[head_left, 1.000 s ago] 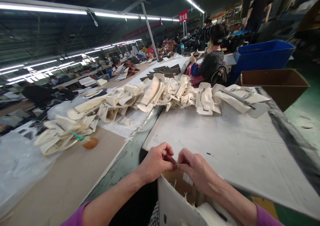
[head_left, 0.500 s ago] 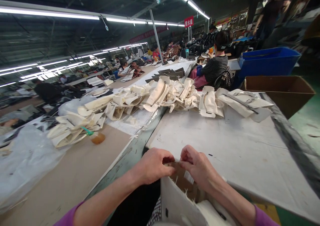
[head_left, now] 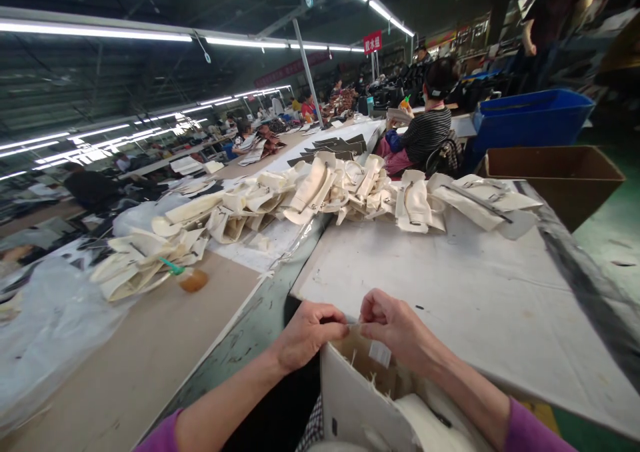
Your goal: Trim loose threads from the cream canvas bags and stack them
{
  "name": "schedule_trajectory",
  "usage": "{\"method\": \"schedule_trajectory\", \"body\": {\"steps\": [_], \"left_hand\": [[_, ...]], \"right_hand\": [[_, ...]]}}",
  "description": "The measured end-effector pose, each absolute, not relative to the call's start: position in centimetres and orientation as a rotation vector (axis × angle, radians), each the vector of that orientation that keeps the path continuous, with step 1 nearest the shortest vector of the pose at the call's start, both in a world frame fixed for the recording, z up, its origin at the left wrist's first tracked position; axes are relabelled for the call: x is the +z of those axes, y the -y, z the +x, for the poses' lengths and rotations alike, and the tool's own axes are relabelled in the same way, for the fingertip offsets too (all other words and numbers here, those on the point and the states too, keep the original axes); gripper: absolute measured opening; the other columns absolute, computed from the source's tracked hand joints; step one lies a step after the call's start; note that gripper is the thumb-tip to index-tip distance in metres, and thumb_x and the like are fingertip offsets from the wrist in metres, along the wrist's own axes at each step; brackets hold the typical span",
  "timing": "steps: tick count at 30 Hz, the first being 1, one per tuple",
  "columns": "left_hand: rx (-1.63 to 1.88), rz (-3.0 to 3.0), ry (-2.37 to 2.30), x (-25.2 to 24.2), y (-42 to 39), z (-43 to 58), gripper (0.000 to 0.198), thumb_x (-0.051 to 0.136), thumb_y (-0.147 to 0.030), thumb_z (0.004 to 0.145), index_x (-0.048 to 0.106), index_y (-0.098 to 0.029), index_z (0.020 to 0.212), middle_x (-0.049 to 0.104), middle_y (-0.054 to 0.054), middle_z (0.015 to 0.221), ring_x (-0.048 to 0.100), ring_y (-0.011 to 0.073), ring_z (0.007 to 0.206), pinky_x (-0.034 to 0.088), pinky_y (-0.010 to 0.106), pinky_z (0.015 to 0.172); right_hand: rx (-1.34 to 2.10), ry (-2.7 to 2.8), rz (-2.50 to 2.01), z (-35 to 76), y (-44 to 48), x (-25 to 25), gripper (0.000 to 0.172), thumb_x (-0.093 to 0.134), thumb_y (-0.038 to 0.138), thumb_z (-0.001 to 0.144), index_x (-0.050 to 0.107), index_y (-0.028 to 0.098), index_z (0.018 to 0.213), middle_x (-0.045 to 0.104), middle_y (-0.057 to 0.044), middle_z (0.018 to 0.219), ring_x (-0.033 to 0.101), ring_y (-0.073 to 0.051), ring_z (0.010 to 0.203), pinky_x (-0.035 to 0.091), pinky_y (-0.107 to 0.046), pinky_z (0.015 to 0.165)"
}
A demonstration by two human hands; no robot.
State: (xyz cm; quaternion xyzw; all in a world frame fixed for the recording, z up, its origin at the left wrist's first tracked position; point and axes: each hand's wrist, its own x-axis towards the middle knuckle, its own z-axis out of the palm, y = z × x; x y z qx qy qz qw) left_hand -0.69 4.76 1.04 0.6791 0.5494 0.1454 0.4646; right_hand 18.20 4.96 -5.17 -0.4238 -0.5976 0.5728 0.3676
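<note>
A cream bag (head_left: pixel 360 392) with a tan inside and frayed threads along its rim stands open in front of my body. My left hand (head_left: pixel 313 332) pinches the far end of that rim between thumb and fingers. Close beside it, my right hand (head_left: pixel 393 325) pinches the same rim, its fingers curled. Only a small gap separates the two sets of fingertips. Inside the bag, a white label (head_left: pixel 380 353) shows under my right hand. The bag's lower part runs out of the picture.
Cream bag pieces (head_left: pixel 320 185) lie in a long heap across the tables. At left are a glue bottle (head_left: pixel 193 280) with a green nozzle and clear plastic sheeting (head_left: pixel 55 332). Beyond sits a co-worker (head_left: pixel 427 129). Blue bin (head_left: pixel 535 122) and brown box (head_left: pixel 555 179) stand at right.
My hands stay pinched on the bag's rim, the left shifting slightly. The white label inside shows more. The view has moved a little, and the seated co-worker's arms have shifted.
</note>
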Motion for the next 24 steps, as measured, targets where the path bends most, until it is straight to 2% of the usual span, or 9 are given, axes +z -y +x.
{"method": "schedule_trajectory", "body": {"steps": [6,9,13,19,24], "left_hand": [[0.271,1.52,-1.261,1.2,-6.0,-0.7,0.021,0.064,-0.032,0.069,0.069,-0.013,0.076,0.053,-0.003,0.062,0.043,0.0114,0.061,0.034,0.022,0.06],[0.192,1.65,-1.219,2.2,-6.6,-0.2,0.02,0.071,-0.033,0.065,0.068,-0.015,0.071,0.048,-0.006,0.059,0.038,0.0103,0.058,0.028,0.021,0.055],[0.144,1.967,-1.111,2.3,-6.7,0.4,0.021,0.064,-0.028,0.074,0.064,-0.014,0.058,0.043,-0.005,0.056,0.038,0.0098,0.059,0.025,0.023,0.057],[0.241,1.485,-1.218,1.2,-6.2,0.3,0.016,0.066,-0.026,0.07,0.065,-0.012,0.064,0.041,-0.005,0.055,0.032,0.0096,0.057,0.024,0.022,0.053],[0.21,1.743,-1.137,1.4,-6.4,0.1,0.023,0.063,-0.03,0.075,0.065,-0.011,0.062,0.042,-0.004,0.056,0.036,0.0101,0.059,0.024,0.022,0.054]], "right_hand": [[1.556,1.456,-1.07,18.4,-5.2,-5.3,0.016,0.058,0.014,0.063,0.048,0.02,0.073,0.059,0.007,0.06,0.048,-0.01,0.055,0.035,-0.022,0.053],[1.563,1.423,-1.082,18.4,-5.3,-5.1,0.015,0.059,0.014,0.063,0.048,0.02,0.072,0.056,0.007,0.057,0.046,-0.01,0.053,0.032,-0.022,0.052],[1.603,1.392,-1.061,18.4,-5.1,-5.0,0.016,0.061,0.015,0.064,0.048,0.019,0.073,0.058,0.007,0.058,0.046,-0.009,0.053,0.033,-0.022,0.053],[1.674,1.361,-1.011,18.3,-4.6,-5.0,0.023,0.069,0.023,0.067,0.049,0.019,0.076,0.06,0.005,0.065,0.051,-0.011,0.058,0.037,-0.022,0.055],[1.623,1.469,-1.069,18.7,-4.7,-4.8,0.019,0.068,0.022,0.071,0.051,0.018,0.077,0.053,0.008,0.058,0.043,-0.008,0.053,0.031,-0.02,0.05]]}}
